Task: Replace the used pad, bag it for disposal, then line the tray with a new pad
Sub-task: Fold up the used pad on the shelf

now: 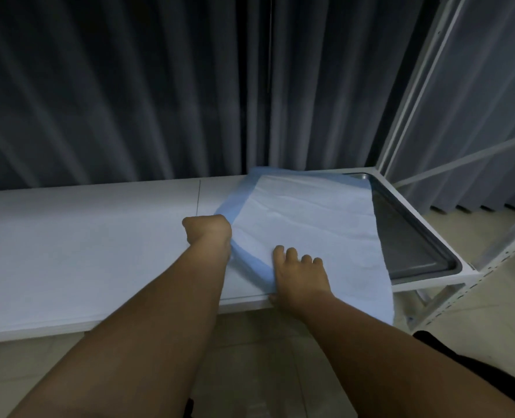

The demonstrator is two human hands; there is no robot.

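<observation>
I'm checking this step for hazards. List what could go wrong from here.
1. The pad overhangs the table edge on the near side and may slide off.
2. Only part of it covers the tray; a pull by the left hand and right hand might drag the tray too.

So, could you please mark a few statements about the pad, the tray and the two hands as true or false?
1. The left hand grips the left edge of the pad. True.
2. The pad covers the whole metal tray. False: the tray's right part lies bare.
3. The right hand holds the pad's near edge, fingers on top. True.
4. A disposal bag lies on the white table. False: no bag is in view.
5. The pad's near right corner hangs over the table's front edge. True.
</observation>
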